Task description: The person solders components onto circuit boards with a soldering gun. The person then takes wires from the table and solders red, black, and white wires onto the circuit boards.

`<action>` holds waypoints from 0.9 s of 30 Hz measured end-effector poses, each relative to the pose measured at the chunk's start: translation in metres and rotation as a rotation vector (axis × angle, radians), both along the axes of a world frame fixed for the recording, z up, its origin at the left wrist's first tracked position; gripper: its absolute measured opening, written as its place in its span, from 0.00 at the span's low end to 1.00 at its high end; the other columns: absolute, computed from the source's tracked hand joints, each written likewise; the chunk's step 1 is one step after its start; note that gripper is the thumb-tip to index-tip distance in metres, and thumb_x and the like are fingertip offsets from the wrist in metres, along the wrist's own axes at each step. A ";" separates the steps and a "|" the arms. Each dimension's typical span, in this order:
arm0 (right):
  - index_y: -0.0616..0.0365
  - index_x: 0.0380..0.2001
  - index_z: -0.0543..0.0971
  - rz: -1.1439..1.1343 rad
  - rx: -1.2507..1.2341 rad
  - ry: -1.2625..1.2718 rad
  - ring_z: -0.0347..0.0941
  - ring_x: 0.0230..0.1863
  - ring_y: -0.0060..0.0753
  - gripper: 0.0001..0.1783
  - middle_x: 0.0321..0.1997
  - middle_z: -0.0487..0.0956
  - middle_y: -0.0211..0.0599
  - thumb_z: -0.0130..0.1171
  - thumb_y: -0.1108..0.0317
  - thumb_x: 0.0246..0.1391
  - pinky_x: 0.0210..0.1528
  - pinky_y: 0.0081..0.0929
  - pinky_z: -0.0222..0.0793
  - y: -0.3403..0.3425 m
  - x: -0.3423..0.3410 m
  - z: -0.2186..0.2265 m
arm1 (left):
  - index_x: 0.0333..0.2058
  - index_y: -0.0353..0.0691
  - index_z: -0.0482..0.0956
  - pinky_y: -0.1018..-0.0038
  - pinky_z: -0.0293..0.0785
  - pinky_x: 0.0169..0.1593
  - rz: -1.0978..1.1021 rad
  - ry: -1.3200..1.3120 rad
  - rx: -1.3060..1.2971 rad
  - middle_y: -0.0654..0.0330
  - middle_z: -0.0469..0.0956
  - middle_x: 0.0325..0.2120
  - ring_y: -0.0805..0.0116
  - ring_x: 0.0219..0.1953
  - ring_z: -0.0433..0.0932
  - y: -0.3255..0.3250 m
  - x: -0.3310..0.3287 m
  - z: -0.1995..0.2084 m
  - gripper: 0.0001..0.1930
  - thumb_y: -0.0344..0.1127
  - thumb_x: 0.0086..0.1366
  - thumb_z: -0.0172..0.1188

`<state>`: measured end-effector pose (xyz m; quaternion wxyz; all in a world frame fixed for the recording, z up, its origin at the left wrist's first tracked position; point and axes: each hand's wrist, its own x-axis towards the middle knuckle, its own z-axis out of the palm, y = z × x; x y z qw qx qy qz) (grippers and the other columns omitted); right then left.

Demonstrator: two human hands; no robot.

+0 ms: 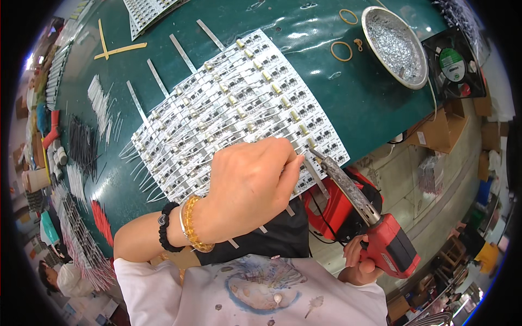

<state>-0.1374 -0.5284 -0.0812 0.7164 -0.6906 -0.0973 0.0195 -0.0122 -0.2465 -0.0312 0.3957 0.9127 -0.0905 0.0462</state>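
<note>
My left hand (255, 176) is closed in a pinch over the right part of a white circuit board panel (274, 57), close to the soldering gun's tip. What sits between its fingertips is hidden or too small to name. My right hand (357, 261) grips the red and black handle of a soldering gun (394, 247), its long metal barrel slanting up and left so the tip meets the board's right side. Rows of small black and yellowish parts cover the panel. Thin white wires (147, 176) run across it and stick out past its left edge. Flat metal strips (159, 79) poke out beneath it.
A metal bowl (394, 49) of silvery scraps stands at the far right beside a black fan (454, 62). Rubber bands (341, 51) lie nearby. Bundles of black wires (82, 144), white wires (100, 103) and red wires (101, 221) lie left on the green table (370, 117).
</note>
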 end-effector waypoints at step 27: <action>0.71 0.54 0.65 0.140 0.107 0.058 0.62 0.10 0.22 0.44 0.10 0.65 0.24 0.59 0.39 0.50 0.16 0.22 0.60 0.005 0.010 0.015 | 0.21 0.39 0.75 0.72 0.64 0.23 -0.080 -0.066 -0.004 0.61 0.70 0.15 0.65 0.18 0.71 0.003 -0.002 0.001 0.07 0.27 0.52 0.65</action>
